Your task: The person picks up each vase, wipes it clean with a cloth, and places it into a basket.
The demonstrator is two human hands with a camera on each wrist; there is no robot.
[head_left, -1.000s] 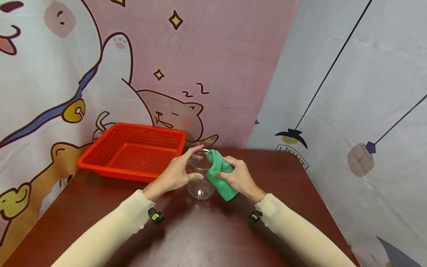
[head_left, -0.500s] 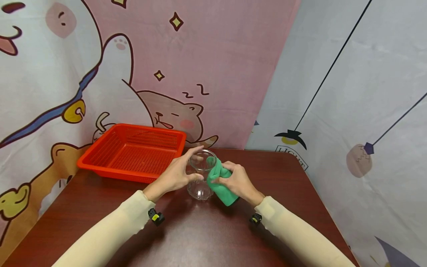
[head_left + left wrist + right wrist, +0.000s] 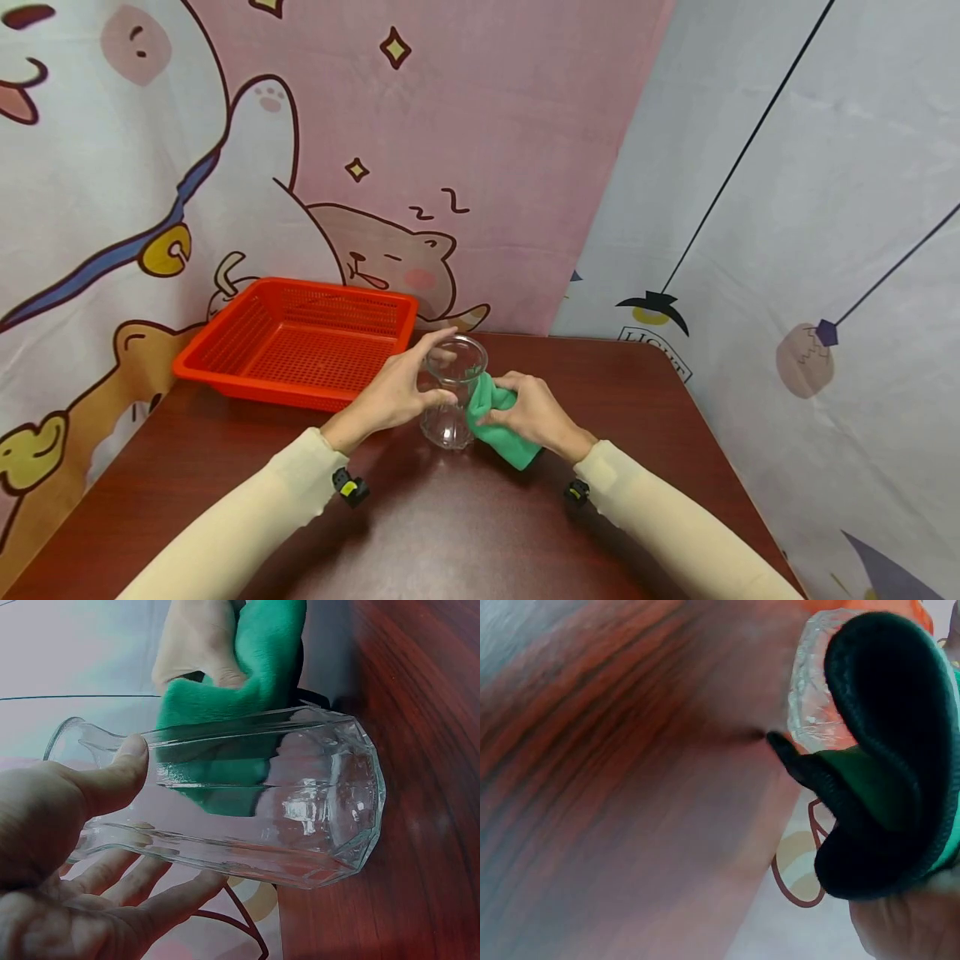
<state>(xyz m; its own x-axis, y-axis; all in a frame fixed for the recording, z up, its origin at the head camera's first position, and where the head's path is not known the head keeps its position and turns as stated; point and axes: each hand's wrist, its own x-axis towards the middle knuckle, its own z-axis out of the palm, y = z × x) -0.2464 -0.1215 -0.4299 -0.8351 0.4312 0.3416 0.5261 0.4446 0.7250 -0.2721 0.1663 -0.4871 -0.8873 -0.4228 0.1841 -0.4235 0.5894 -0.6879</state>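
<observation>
A clear glass vase point(image 3: 448, 425) with a flared rim and faceted sides stands upright on the table in the head view. My left hand point(image 3: 396, 390) grips it near the neck, thumb on the near side and fingers around the far side; the left wrist view shows the glass vase point(image 3: 315, 802) between thumb and fingers. My right hand point(image 3: 534, 410) holds a bunched green cloth point(image 3: 510, 444) against the vase's right side. In the right wrist view the folded cloth point(image 3: 900, 712) hides most of the vase and that hand's fingers.
A red perforated plastic basket point(image 3: 255, 385) stands at the table's back left, just beyond my left hand. The dark red-brown wooden table point(image 3: 465, 533) ends at a printed cloth backdrop point(image 3: 510, 167) behind and at the sides.
My right hand has slid the green cloth down from the vase's rim along its right side. My left hand keeps its grip in the same place.
</observation>
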